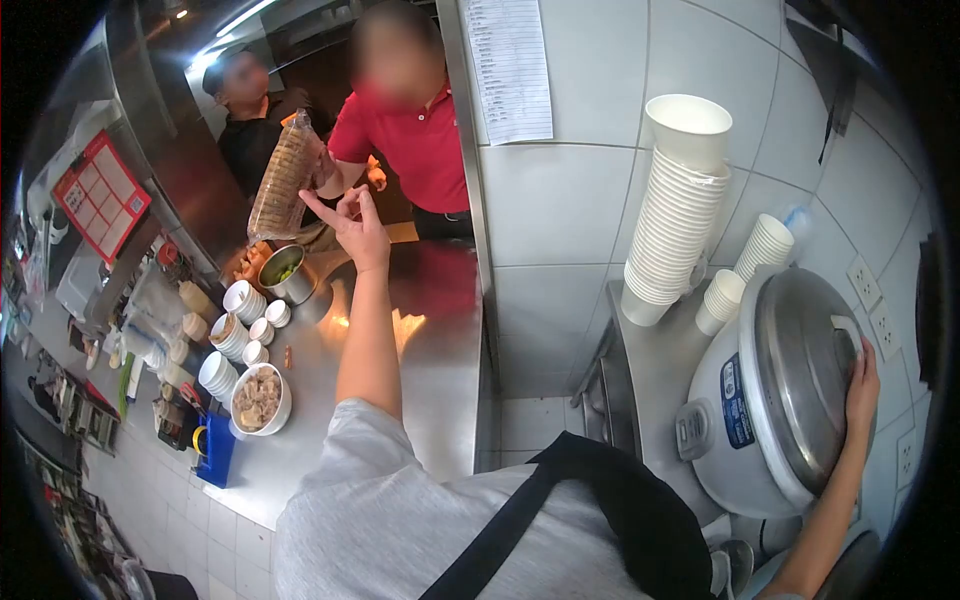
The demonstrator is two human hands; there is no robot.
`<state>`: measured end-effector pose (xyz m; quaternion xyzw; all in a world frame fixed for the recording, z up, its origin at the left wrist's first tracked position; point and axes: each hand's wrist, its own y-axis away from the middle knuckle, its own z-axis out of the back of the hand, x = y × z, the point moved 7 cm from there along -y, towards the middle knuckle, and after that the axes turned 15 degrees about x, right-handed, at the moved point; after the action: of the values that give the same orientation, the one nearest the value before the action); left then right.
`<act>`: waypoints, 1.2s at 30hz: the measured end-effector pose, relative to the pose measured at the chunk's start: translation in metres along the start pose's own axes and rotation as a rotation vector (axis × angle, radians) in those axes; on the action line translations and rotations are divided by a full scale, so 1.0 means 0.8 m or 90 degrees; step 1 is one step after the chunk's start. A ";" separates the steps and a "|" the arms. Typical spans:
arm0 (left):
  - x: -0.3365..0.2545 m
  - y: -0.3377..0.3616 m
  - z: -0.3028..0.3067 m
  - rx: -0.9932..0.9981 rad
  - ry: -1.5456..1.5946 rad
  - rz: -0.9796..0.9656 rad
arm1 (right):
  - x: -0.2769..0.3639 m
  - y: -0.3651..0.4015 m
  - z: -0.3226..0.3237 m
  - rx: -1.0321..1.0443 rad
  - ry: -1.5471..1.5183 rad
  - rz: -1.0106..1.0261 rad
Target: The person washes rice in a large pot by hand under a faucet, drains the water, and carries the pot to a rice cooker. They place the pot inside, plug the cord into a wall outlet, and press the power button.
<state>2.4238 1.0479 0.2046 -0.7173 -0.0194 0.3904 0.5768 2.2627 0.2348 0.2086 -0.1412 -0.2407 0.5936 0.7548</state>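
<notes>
Raised over the steel counter (430,340), my left hand (362,230) has its fingers apart, with the index finger stretched out and nothing held. Just beyond it, a person in a red shirt (410,140) holds a clear plastic package (283,180) of stacked round items. The index fingertip is close to that package; whether they touch is unclear. My right hand (862,392) lies at the lid handle of a large white rice cooker (745,400) with a metal lid (800,370). Its fingers are stretched along the lid's right side. The lid sits on the cooker.
Tall stacked white cups (675,220) stand beside the cooker, with smaller cup stacks behind. On the left counter are stacked bowls (218,375), a bowl of meat (262,400), a metal pot (290,275) and a blue holder (214,455). Another person (260,130) stands behind.
</notes>
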 end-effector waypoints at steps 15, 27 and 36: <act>0.099 0.465 -0.157 1.163 -0.415 -0.163 | 0.006 0.007 0.004 0.052 -0.017 -0.077; 0.108 0.467 -0.159 1.228 -0.434 0.132 | 0.005 0.008 0.002 0.057 -0.101 -0.107; 0.106 0.463 -0.160 1.230 -0.483 0.146 | 0.009 0.007 0.005 0.036 -0.132 -0.077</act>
<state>2.4007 0.8604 -0.1496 0.2220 0.1897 0.4917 0.8204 2.2568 0.2430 0.2108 -0.0427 -0.3086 0.5653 0.7638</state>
